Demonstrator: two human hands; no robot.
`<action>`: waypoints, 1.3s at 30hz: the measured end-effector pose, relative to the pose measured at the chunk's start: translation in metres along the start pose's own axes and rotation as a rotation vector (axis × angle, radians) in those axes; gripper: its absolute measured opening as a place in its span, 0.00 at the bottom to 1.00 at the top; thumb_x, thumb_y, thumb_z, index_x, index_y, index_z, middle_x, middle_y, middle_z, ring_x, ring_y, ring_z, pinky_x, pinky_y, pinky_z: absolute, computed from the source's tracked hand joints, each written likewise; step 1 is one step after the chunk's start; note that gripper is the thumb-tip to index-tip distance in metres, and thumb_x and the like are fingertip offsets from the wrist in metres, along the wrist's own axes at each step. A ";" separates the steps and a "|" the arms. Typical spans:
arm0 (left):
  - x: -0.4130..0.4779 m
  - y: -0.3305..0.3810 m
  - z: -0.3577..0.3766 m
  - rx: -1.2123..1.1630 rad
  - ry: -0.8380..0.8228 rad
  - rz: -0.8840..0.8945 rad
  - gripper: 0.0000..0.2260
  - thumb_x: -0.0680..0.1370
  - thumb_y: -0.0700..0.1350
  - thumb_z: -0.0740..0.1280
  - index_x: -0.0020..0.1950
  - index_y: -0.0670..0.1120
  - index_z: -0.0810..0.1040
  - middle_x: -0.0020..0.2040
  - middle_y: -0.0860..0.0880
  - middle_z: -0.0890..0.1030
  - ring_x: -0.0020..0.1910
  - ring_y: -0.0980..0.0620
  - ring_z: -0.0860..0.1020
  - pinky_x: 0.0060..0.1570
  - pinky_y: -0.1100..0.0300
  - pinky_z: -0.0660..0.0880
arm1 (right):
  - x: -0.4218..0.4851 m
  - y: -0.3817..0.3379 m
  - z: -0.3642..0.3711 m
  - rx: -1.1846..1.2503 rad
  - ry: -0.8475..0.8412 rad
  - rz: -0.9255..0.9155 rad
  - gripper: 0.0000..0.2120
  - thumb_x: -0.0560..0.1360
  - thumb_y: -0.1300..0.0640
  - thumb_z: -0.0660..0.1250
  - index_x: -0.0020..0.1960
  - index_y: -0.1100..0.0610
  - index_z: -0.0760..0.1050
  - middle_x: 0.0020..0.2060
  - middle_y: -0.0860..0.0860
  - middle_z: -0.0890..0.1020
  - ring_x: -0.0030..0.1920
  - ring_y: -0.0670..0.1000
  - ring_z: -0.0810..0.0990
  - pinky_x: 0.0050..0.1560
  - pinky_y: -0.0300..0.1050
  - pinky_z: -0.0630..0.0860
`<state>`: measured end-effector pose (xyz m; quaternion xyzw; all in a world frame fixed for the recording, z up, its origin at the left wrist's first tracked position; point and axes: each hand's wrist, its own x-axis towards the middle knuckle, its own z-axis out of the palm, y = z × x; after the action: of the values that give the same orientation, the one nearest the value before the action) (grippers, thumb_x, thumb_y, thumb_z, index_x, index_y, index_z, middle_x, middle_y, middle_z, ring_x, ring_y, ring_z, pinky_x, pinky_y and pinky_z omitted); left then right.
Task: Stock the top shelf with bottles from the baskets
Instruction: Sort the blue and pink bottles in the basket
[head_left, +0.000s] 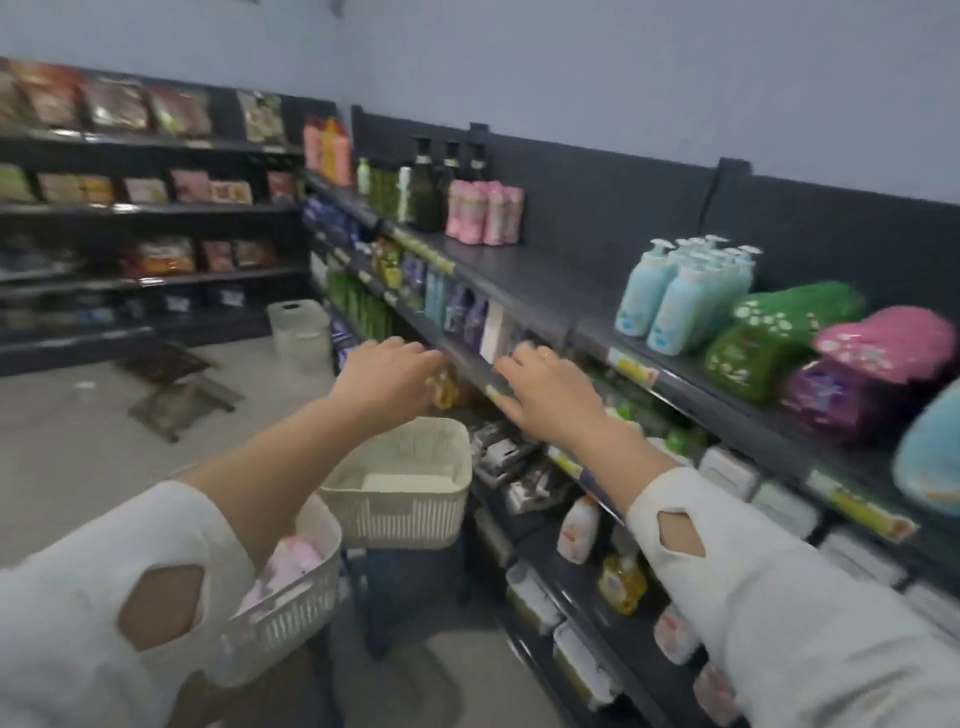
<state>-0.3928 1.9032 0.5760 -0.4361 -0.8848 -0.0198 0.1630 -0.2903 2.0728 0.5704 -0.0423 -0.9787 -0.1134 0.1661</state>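
My left hand (389, 374) and my right hand (550, 395) both reach forward at the height of the second shelf, fingers loosely spread, holding nothing. A blurred yellow item (442, 391) sits just beyond my left fingertips. The top shelf (545, 275) carries pink bottles (485, 213), dark pump bottles (441, 176) and light blue pump bottles (680, 296), with a bare stretch between the pink and blue groups. Below my arms, a cream basket (415, 499) stands on a dark stool. A nearer basket (291, 597) holds pink bottles (291, 561).
Green (769, 338), pink (883, 343) and purple (826, 395) soft packs lie at the shelf's right end. A third pale basket (298, 332) stands on the floor by the corner. Snack shelves (145, 208) line the left wall. Dark mats (176, 384) lie on the floor.
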 end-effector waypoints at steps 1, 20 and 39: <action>-0.013 -0.027 0.010 0.005 -0.041 -0.042 0.12 0.78 0.49 0.58 0.59 0.50 0.73 0.58 0.49 0.78 0.59 0.45 0.74 0.54 0.52 0.70 | 0.016 -0.025 0.013 0.007 -0.027 -0.040 0.16 0.76 0.48 0.64 0.58 0.56 0.72 0.53 0.56 0.77 0.55 0.59 0.75 0.49 0.54 0.73; -0.139 -0.270 0.244 -0.174 -0.712 -0.680 0.14 0.77 0.51 0.61 0.61 0.50 0.75 0.62 0.47 0.75 0.60 0.45 0.75 0.54 0.57 0.72 | 0.223 -0.284 0.284 0.405 -0.599 -0.556 0.14 0.77 0.52 0.61 0.62 0.53 0.72 0.59 0.53 0.76 0.57 0.56 0.76 0.50 0.47 0.73; -0.155 -0.316 0.399 0.014 -1.050 -0.378 0.16 0.79 0.44 0.61 0.68 0.50 0.70 0.67 0.47 0.72 0.69 0.45 0.67 0.68 0.50 0.61 | 0.173 -0.420 0.481 0.656 -1.136 -0.522 0.13 0.76 0.62 0.62 0.60 0.59 0.73 0.48 0.54 0.78 0.52 0.56 0.78 0.45 0.41 0.68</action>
<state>-0.6588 1.6599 0.1850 -0.2202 -0.9101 0.1772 -0.3031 -0.6552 1.7868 0.0984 0.1933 -0.8759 0.1908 -0.3989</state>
